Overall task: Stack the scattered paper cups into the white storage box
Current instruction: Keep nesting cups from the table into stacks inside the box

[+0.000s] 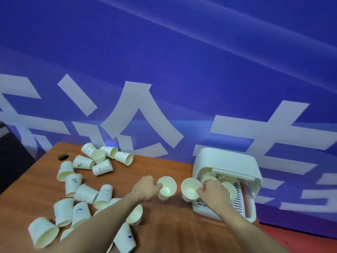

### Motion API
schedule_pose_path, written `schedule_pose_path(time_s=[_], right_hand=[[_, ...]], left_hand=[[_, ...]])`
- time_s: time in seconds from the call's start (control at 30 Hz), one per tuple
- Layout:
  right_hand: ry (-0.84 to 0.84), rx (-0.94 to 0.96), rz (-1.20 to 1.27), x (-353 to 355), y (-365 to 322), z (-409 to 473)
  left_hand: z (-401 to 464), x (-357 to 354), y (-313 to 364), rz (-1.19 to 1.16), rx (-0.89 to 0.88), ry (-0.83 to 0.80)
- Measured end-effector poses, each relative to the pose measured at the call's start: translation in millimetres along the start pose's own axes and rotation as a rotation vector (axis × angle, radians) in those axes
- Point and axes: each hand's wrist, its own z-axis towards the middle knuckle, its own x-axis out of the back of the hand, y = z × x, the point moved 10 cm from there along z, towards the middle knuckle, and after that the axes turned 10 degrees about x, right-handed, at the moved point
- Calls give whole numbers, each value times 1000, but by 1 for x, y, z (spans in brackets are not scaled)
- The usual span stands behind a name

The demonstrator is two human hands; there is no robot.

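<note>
My left hand [145, 188] pinches the rim of an upright paper cup [166, 188] at the middle of the wooden table [164, 168]. Just to its right, my right hand [212, 190] pinches the rim of a second cup [190, 189] at the front left edge of the white storage box [226, 161]. The box has a raised lid and a slatted tray [238, 196] inside. At least two cups [228, 187] stand in it, partly hidden by my right hand. Several scattered paper cups [85, 194] lie on the left half of the table, most on their sides.
A blue banner with large white characters [164, 88] hangs right behind the table and box. A round cable hole [63, 156] is at the table's far left corner. Bare wood lies between the two hands and the near edge. Red floor [310, 241] shows at the right.
</note>
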Motion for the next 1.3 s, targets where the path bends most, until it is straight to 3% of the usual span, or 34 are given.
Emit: schedule_pose_path(time_s=[0.7, 1.3], right_hand=[[95, -310, 124, 40, 210, -92], [31, -356, 178, 26, 273, -89]], left_hand=[[-34, -128, 174, -182, -109, -138], [10, -180, 192, -31, 19, -179]])
